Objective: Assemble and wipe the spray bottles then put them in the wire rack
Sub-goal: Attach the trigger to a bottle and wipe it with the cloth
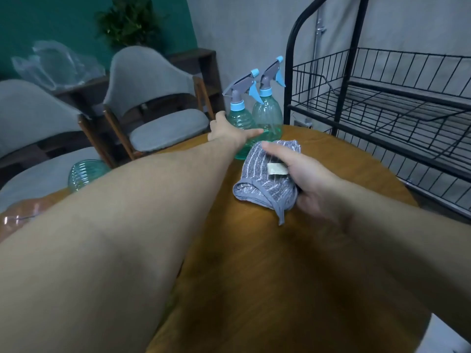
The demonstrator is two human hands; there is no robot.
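Observation:
Two assembled teal spray bottles with grey and blue trigger heads stand upright at the far edge of the round wooden table (pixel 254 263). My left hand (pixel 229 132) reaches out to the left bottle (pixel 239 118), fingers spread against its body, not closed round it. The right bottle (pixel 267 113) stands just beside it. My right hand (pixel 303 174) holds a bunched grey striped cloth (pixel 265 184) on the table, close in front of the bottles. The black wire rack (pixel 382 103) stands at the right of the table.
A headless teal bottle (pixel 84 174) lies at the table's left edge, with a clear orange-tinted bottle (pixel 17 217) nearer me. Two grey padded chairs (pixel 158 103) stand to the left. Crumpled clear plastic (pixel 56 64) rests on a dark shelf behind them.

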